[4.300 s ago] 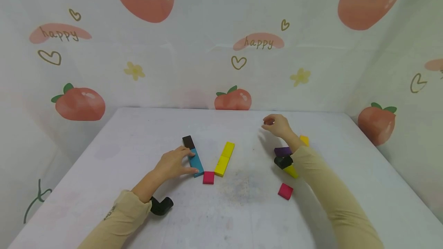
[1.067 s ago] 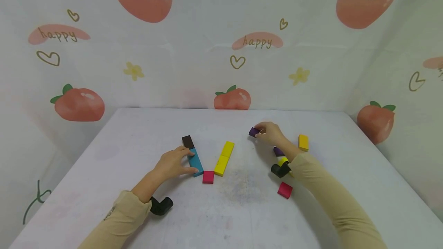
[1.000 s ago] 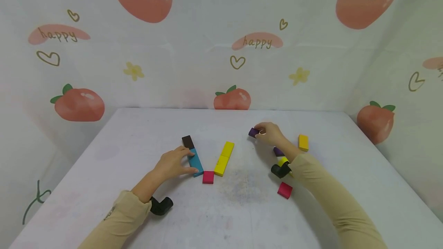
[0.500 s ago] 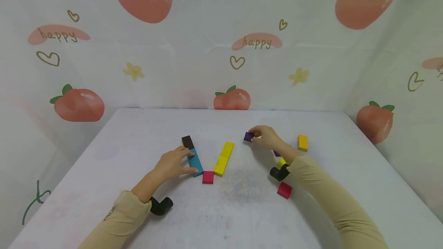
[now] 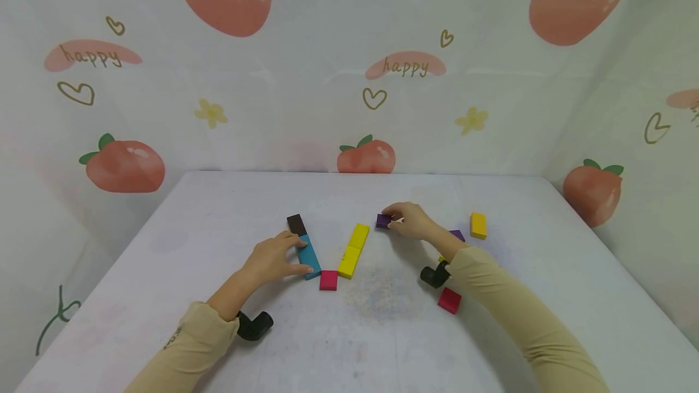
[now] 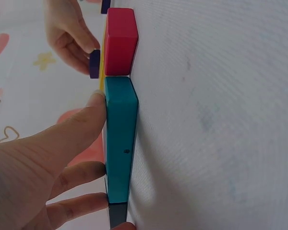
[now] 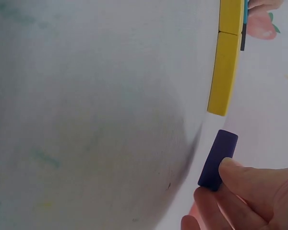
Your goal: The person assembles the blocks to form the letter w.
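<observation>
My right hand point(image 5: 413, 222) pinches a purple block point(image 5: 383, 221) between thumb and fingers. It holds the block above the table, just beyond the far end of two yellow blocks point(image 5: 354, 251) laid end to end. In the right wrist view a small gap separates the purple block point(image 7: 217, 160) from the nearer yellow block point(image 7: 224, 74). My left hand point(image 5: 273, 259) rests thumb and fingertips on a blue block point(image 5: 309, 258), without wrapping round it. A black block point(image 5: 297, 224) adjoins the blue one's far end. A red block point(image 5: 328, 280) lies between the near ends of both rows, forming a V.
To the right lie a second red block point(image 5: 450, 301), an orange-yellow block point(image 5: 478, 225), and another purple block point(image 5: 457, 235) partly behind the right forearm. A yellow piece point(image 5: 441, 258) shows beside the right wrist's black camera point(image 5: 434, 275). A patterned cloth point(image 5: 306, 108) hangs behind the table.
My right hand, first without a block, has taken up a purple block and carried it left and nearer, toward the far end of the yellow row. The left hand has stayed still.
</observation>
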The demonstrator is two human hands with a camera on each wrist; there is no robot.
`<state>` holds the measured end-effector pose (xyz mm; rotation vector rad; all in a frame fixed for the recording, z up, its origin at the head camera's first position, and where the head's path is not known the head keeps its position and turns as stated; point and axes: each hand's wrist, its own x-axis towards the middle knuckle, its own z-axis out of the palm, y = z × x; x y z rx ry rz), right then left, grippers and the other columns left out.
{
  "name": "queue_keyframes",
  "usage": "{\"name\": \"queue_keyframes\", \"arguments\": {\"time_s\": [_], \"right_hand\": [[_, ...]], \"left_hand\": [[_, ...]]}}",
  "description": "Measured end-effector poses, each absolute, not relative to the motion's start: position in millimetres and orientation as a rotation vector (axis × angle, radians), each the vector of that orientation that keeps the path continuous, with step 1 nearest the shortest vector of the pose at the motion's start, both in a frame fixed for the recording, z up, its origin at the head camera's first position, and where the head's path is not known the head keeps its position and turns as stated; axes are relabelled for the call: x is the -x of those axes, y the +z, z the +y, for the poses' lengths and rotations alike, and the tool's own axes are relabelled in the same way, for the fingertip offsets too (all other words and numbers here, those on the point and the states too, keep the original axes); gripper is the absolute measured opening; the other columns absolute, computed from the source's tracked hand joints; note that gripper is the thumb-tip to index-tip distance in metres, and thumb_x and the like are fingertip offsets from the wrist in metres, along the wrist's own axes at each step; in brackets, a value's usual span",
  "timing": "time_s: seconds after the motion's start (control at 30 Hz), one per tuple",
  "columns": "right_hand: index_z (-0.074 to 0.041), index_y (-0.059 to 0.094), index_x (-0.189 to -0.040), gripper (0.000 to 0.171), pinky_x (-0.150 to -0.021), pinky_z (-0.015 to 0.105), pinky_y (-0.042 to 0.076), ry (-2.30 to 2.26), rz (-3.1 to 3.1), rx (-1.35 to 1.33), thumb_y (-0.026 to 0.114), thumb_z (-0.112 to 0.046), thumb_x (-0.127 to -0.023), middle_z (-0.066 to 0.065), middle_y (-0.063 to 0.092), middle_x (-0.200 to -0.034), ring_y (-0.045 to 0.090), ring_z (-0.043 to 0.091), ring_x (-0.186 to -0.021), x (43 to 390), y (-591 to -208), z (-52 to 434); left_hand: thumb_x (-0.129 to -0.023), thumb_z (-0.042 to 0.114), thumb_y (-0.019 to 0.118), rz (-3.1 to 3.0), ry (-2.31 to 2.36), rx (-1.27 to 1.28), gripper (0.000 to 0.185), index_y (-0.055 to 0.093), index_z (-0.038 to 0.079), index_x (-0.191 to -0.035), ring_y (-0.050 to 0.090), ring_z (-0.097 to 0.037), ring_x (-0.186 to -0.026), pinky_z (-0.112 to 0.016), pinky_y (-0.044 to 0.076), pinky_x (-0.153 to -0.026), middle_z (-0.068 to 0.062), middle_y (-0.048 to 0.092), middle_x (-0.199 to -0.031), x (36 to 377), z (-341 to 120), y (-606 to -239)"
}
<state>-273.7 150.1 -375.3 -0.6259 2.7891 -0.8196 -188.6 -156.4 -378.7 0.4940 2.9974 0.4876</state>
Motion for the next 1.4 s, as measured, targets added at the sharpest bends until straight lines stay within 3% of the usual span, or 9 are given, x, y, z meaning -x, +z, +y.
{"name": "queue_keyframes", "arguments": {"time_s": [1.4], "right_hand": [[0.001, 0.057, -0.123, 0.034, -0.097, 0.041, 0.048, -0.760, 2.769, 0.636, 0.057, 0.000, -0.089, 0.018, 0.061, -0.123, 0.059, 0.030, -0.111, 279, -378, 134]], "left_hand": [[-0.076, 0.041, 0.074, 2.997, 0.519, -0.504, 0.057, 0.060, 0.007, -0.119, 0.056, -0.035, -0.111, -0.051, 0.049, -0.092, -0.018, 0.055, -0.127, 189, -157, -380]]}}
